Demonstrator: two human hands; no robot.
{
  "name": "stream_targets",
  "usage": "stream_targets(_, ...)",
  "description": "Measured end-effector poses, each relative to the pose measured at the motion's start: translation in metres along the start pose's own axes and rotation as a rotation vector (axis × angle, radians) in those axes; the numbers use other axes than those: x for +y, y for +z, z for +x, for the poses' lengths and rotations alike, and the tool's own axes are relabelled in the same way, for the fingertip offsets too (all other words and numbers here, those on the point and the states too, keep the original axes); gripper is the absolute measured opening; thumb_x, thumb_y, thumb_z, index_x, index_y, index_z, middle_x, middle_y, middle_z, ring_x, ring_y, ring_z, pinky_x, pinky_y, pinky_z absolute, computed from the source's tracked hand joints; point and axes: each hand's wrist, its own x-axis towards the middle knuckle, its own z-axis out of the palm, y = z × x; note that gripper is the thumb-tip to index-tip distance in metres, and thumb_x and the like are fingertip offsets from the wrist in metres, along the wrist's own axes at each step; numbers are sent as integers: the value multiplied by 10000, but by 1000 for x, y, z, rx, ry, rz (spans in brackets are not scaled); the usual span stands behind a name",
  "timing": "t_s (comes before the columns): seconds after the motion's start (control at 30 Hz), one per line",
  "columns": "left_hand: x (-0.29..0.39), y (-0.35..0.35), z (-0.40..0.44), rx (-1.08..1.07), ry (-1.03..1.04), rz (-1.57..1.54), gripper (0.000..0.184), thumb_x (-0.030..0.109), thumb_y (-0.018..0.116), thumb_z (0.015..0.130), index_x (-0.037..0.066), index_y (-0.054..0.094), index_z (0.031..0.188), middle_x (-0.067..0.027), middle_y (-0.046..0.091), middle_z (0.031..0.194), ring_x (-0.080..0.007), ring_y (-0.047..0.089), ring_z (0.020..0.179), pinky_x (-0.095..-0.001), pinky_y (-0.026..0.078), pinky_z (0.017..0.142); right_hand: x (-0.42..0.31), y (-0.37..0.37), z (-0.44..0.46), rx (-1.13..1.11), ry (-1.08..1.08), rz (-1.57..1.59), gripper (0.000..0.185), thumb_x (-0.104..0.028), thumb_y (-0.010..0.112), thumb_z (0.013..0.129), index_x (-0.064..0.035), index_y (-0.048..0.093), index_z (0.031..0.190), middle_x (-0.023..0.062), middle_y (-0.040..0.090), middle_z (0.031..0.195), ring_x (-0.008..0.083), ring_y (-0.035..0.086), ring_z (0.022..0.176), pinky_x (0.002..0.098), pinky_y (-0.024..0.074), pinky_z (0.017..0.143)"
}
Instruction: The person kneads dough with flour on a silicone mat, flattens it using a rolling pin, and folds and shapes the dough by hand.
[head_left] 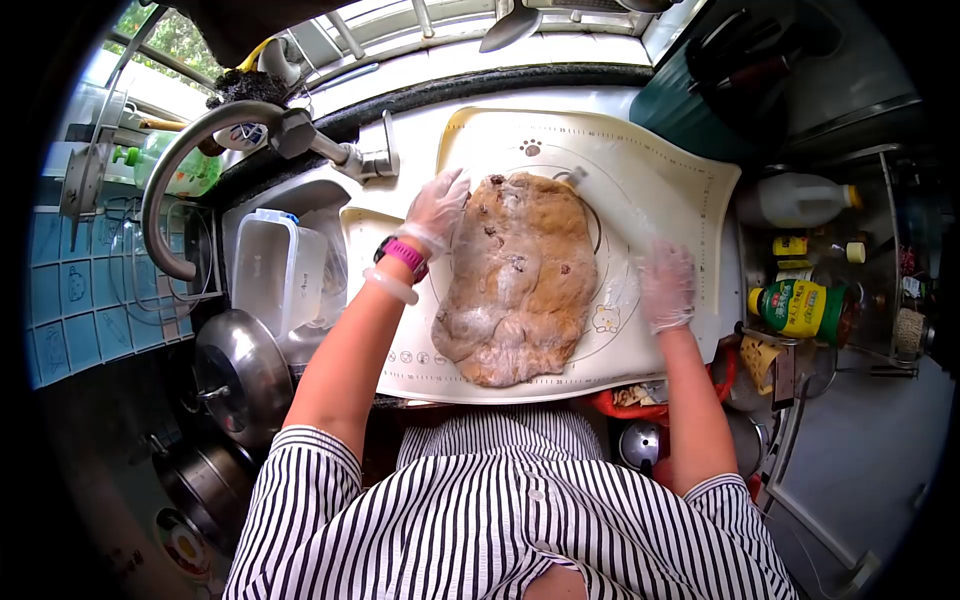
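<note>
A flattened slab of brown dough (522, 270), dusted with flour and dotted with dark bits, lies on a cream kneading mat (660, 370) printed with circles and scales. My left hand (437, 208), in a clear plastic glove, rests at the dough's upper left edge with fingers stretched out. To the right of the dough, my right hand (667, 285), also gloved and blurred, is closed around the near end of a pale rolling pin (622, 212). The pin slants up-left over the mat, its far handle close to the dough's top right edge.
At left, a sink with a curved faucet (165, 200) holds a clear plastic container (265, 270). A steel pot lid (240, 375) stands below it. Bottles, including a green-labelled one (805, 308), fill a rack at right. A teal container (685, 110) sits behind the mat.
</note>
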Motion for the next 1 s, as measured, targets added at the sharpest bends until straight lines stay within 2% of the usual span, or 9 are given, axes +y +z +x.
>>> stream_targets(0.17, 40, 13, 32, -124, -148, 198, 467, 424, 500, 1106, 34, 699, 1267, -246, 721, 1240, -379, 684, 1161, -436, 521, 992, 28, 11, 2, 50, 89, 73, 587, -191, 742, 910, -107, 586, 1469, 214, 613, 1214, 420, 568, 1150, 527, 463, 1039)
stream_targets(0.23, 37, 16, 36, -127, 33, 487, 483, 441, 508, 1092, 21, 713, 1215, -275, 721, 1213, -392, 679, 1153, -429, 512, 999, 13, 6, 15, 41, 74, 175, 589, -195, 755, 903, -117, 595, 1465, 211, 620, 1194, 430, 574, 1132, 533, 467, 1022)
stream_targets(0.27, 40, 25, 35, 23, -243, 216, 514, 487, 590, 1039, 13, 720, 1188, -252, 744, 1142, -367, 701, 1094, -427, 522, 971, 3, 2, 24, 44, 74, 175, 589, -195, 755, 903, -117, 595, 1465, 211, 620, 1194, 430, 574, 1132, 533, 467, 1022)
stream_targets(0.53, 87, 28, 23, -217, -340, 287, 544, 424, 848, 874, 64, 729, 1265, -181, 773, 1068, -304, 731, 1043, -396, 547, 949, -7, 7, 80, 58, 53, 124, 619, -191, 783, 879, -183, 608, 1472, 173, 635, 1149, 399, 600, 1102, 528, 481, 994)
stream_targets(0.6, 88, 27, 18, -215, -194, 351, 516, 345, 859, 897, 23, 687, 1261, -91, 720, 975, -190, 675, 941, -331, 550, 905, -2, 8, 79, -5, 70, 112, 622, -204, 775, 888, -172, 598, 1484, 175, 642, 1197, 401, 604, 1137, 521, 482, 1020)
stream_targets(0.73, 84, 28, 29, -330, -182, 347, 497, 332, 865, 888, 32, 690, 1243, -88, 715, 1019, -198, 683, 963, -328, 553, 903, -42, 5, 80, 94, -52, 55, 649, -262, 753, 915, -104, 557, 1513, 186, 640, 1370, 388, 600, 1281, 483, 466, 1119)
stream_targets(0.83, 99, 27, 27, -455, -190, 459, 478, 313, 874, 871, 41, 697, 1221, -100, 720, 1088, -223, 691, 997, -329, 554, 898, -108, -23, 97, -176, -37, 418, 726, -336, 773, 908, -52, 513, 1524, 204, 623, 1434, 350, 584, 1352, 412, 449, 1162)
stream_targets(0.93, 103, 26, 11, -417, 74, 615, 318, 210, 831, 873, 67, 719, 1135, -81, 703, 1064, -243, 683, 955, -363, 564, 852, -122, -7, 113, -205, 31, 447, 563, -308, 787, 881, -100, 638, 1382, 197, 645, 1375, 370, 612, 1278, 423, 476, 1121)
stream_targets(1.0, 105, 28, -11, -234, 492, 898, 193, 126, 765, 864, 104, 733, 1053, -57, 664, 975, -250, 658, 942, -393, 563, 831, -121, -11, 120, -270, -99, 454, 356, -252, 780, 860, -131, 724, 1190, 179, 676, 1264, 367, 639, 1188, 451, 520, 1040)
